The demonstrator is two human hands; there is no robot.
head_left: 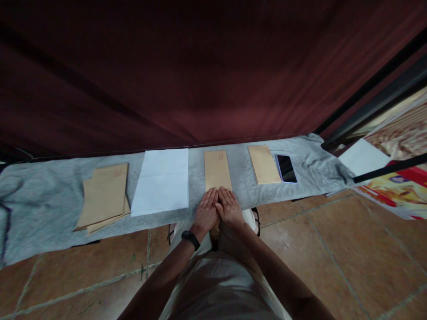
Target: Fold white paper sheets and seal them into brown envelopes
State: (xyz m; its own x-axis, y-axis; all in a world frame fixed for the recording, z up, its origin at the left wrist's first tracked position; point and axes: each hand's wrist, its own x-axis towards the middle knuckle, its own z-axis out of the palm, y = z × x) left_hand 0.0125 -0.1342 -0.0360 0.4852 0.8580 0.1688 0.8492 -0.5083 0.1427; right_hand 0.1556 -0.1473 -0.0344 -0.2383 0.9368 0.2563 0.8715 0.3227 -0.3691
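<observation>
A brown paper envelope [216, 170] lies lengthwise in front of me on a grey cloth [240, 178]. My left hand [207, 211] rests flat on its near end, fingers stretched out, a black band on the wrist. Beside it, touching at the fingers, my right hand [231, 209] also lies flat on the envelope with its thumb toward the left hand. Both palms cover the near edge of the envelope. To the left sits white paper [163, 180], and farther left a loose pile of brown envelopes [105, 193]. Another brown envelope [264, 164] lies to the right.
A phone [286, 169] with a dark screen lies right of the envelopes. Behind the narrow cloth-covered surface hangs a dark red curtain [213, 89]. A black metal frame [373, 106] and a colourful printed box [396, 189] stand at the right. Tiled floor [320, 249] shows below.
</observation>
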